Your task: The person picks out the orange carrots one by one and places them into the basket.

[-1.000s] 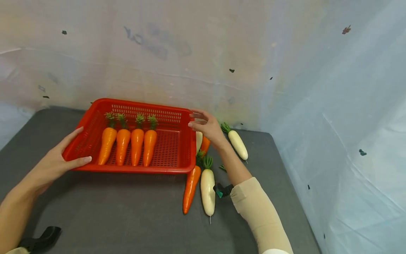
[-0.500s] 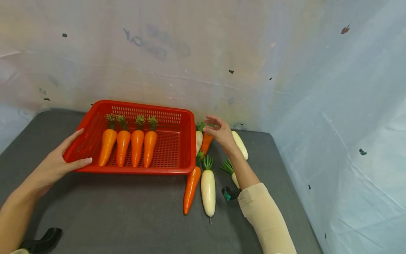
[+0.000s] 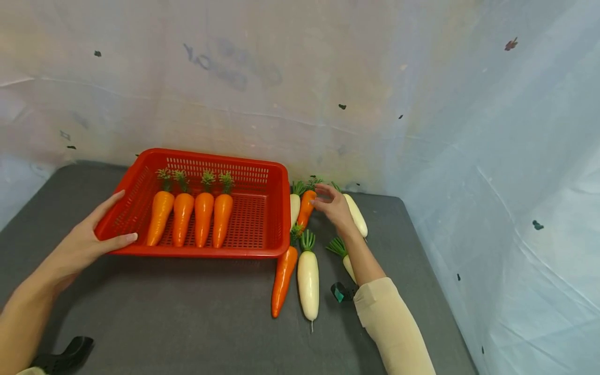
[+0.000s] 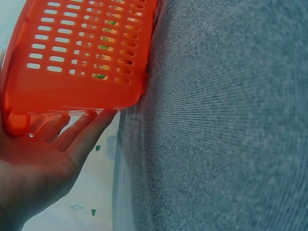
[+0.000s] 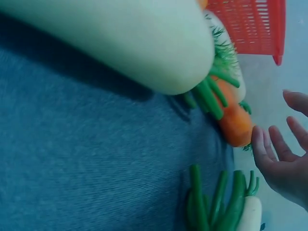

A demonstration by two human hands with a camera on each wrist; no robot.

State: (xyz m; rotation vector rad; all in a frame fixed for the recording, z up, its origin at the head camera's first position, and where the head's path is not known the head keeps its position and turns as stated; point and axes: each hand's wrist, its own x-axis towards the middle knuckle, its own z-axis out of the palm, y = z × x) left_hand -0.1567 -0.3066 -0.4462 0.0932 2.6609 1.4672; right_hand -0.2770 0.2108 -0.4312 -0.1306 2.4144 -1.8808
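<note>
At its left side a red plastic basket (image 3: 248,224) is gripped by my left hand (image 3: 91,239), thumb over the front rim. The left wrist view shows that hand's other fingers (image 4: 89,134) along the slotted wall. Inside the basket several orange carrots (image 3: 159,219) lie in a row, green tops toward the back. Right of the basket, my right hand (image 3: 337,211) holds nothing and reaches beside another carrot (image 3: 305,205). In the right wrist view its spread fingertips are close to that carrot (image 5: 236,127). A white radish (image 3: 294,207) lies between it and the basket, partly hidden.
Another carrot (image 3: 284,276) and a white radish (image 3: 308,284) lie side by side in front of the basket's right corner. Two more white radishes, one farther back (image 3: 356,214) and one under the right forearm (image 3: 348,266), lie on the grey table (image 3: 187,312). Pale sheeting (image 3: 300,104) hangs behind.
My right hand has let go of the basket's right rim and moved right and down to the carrot at the back. My left hand and the basket have hardly moved.
</note>
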